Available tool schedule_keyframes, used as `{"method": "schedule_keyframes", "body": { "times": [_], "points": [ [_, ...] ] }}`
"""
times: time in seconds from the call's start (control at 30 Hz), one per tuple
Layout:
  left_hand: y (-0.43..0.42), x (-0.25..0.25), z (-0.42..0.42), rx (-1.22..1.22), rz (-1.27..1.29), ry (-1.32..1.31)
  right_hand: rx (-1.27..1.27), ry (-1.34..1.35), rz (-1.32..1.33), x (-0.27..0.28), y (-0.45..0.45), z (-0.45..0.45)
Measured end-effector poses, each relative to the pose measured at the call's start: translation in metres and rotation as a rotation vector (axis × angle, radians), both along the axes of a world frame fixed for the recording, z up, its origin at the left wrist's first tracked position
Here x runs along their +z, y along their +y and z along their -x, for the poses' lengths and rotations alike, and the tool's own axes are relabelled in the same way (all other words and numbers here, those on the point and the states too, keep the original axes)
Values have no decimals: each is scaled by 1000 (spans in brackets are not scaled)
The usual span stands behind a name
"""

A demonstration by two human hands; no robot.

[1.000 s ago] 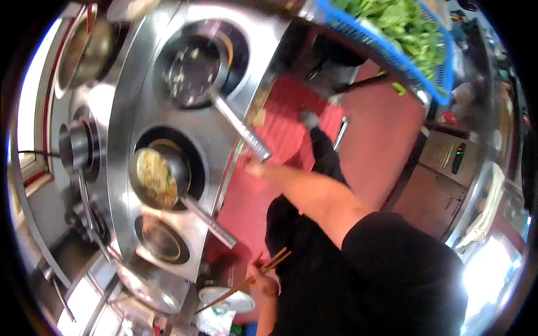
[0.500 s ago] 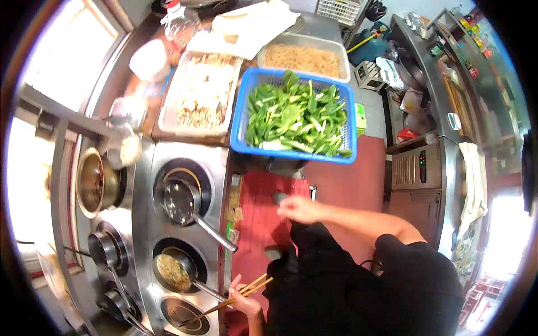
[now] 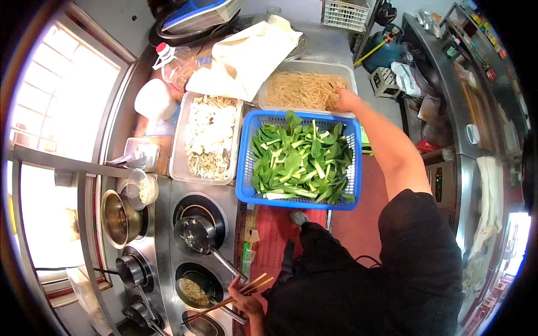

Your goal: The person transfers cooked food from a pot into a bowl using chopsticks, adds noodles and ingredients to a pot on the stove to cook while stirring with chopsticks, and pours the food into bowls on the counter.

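Note:
My left hand [image 3: 246, 302] is closed around a pair of long wooden chopsticks [image 3: 218, 305] at the bottom of the view. Under that hand runs the handle of a small pan [image 3: 195, 290] with cooked food in it; whether the palm touches the handle I cannot tell. My right hand [image 3: 348, 101] reaches into the right end of a clear plastic tub of thin tan noodles [image 3: 300, 91], its fingers closed on some strands and partly hidden. In front of that tub stands a blue basket [image 3: 242, 168] of chopped leafy greens [image 3: 300, 159].
Left of the basket sits a tub of sliced mushrooms [image 3: 210, 140]. A cream cloth [image 3: 246, 56] lies behind it, near a red-capped plastic bottle [image 3: 178, 67]. Another pan [image 3: 194, 234] and a metal bowl [image 3: 120, 218] stand on the stove. Red matting [image 3: 269, 241] covers the floor.
My right hand has moved forward from beside the basket, over its right side, into the noodle tub. My left hand keeps the chopsticks. The view has tilted up.

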State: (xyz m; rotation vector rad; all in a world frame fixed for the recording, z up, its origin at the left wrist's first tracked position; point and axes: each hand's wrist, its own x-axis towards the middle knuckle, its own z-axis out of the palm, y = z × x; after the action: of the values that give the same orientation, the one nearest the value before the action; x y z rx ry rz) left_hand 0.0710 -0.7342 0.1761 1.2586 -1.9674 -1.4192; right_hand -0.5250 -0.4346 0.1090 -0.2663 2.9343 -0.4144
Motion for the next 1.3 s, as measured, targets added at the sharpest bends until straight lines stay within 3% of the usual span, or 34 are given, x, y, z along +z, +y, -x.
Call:
{"method": "schedule_keyframes", "body": {
  "times": [0.1, 0.33, 0.4, 0.47, 0.63, 0.7, 0.73, 0.8, 0.93, 1.0, 1.07, 1.1, 1.17, 1.3],
  "points": [
    [0, -1, 13, 102, -124, 40, 102, -336, -301, -5, -1, 21],
    [-1, -4, 29, 144, -152, 38, 217, -407, -517, -2, -15, 21],
    [0, -3, 33, 154, -154, 44, 213, -312, -169, 1, -6, 14],
    [2, 2, 41, 161, -152, 51, 247, -219, -171, -20, 5, 29],
    [0, 4, 50, 157, -218, 31, 215, -128, -23, 21, 2, 54],
    [0, 5, 55, 161, -225, 31, 87, -193, 295, 42, -1, 60],
    [-3, 4, 56, 124, -202, 8, 82, -193, 294, 57, -5, 60],
    [-4, 4, 60, 82, -178, -15, 35, -116, 545, 77, -10, 64],
    [-2, -1, 66, 145, -214, 55, 15, -54, 684, 60, -12, 72],
    [-4, -4, 66, 153, -200, 73, -83, -184, 570, 33, -9, 63],
    [-4, -4, 65, 147, -193, 62, 4, -181, 306, 14, -5, 43],
    [-4, -2, 65, 151, -193, 60, 8, -184, 306, -3, 1, 43],
    [-3, 1, 68, 151, -198, 78, 180, -301, -141, -34, 9, 45],
    [-2, -4, 64, 173, -178, 56, 79, -146, -160, 19, -9, 27]
  ]
}}
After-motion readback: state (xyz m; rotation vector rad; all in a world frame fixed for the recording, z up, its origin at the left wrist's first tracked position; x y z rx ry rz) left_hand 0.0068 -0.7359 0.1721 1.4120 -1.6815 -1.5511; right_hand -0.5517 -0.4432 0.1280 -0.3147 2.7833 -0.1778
